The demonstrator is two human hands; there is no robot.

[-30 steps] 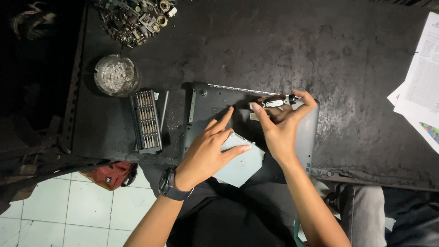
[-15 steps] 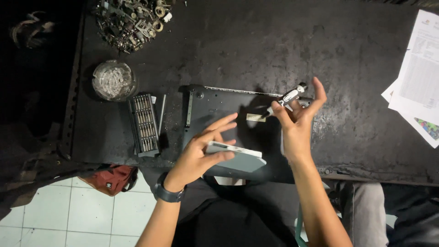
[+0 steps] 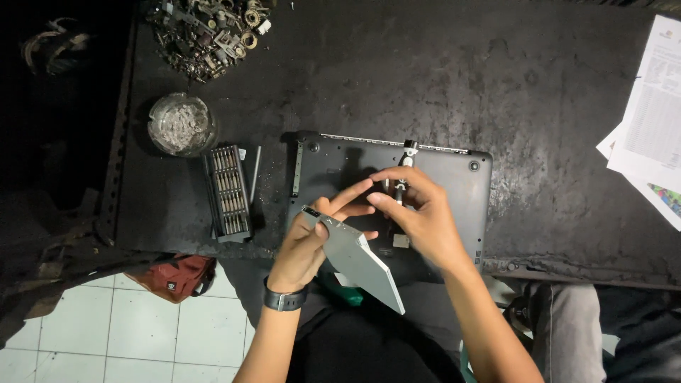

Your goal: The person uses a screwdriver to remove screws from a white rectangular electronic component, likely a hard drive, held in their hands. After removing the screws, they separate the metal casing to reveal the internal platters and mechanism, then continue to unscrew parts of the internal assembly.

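A dark laptop point(image 3: 454, 186) lies bottom up on the black workbench. My left hand point(image 3: 308, 245), a black watch on its wrist, holds a flat silver drive point(image 3: 358, 259) tilted above the laptop's near edge. My right hand point(image 3: 418, 216) hovers just right of the drive and grips a small screwdriver point(image 3: 403, 164), its silver shaft pointing away from me. The fingertips of both hands nearly meet over the drive's upper corner.
A screwdriver bit set point(image 3: 228, 191) and a thin metal rod point(image 3: 253, 174) lie left of the laptop. A glass ashtray point(image 3: 181, 124) and a pile of metal scrap point(image 3: 209, 32) sit farther left. Papers point(image 3: 649, 128) cover the right edge. A red bag point(image 3: 174, 276) hangs below the bench.
My left hand has lifted the silver drive off the laptop and tilted it up. My right hand moved left toward it, the screwdriver now pointing away from me.
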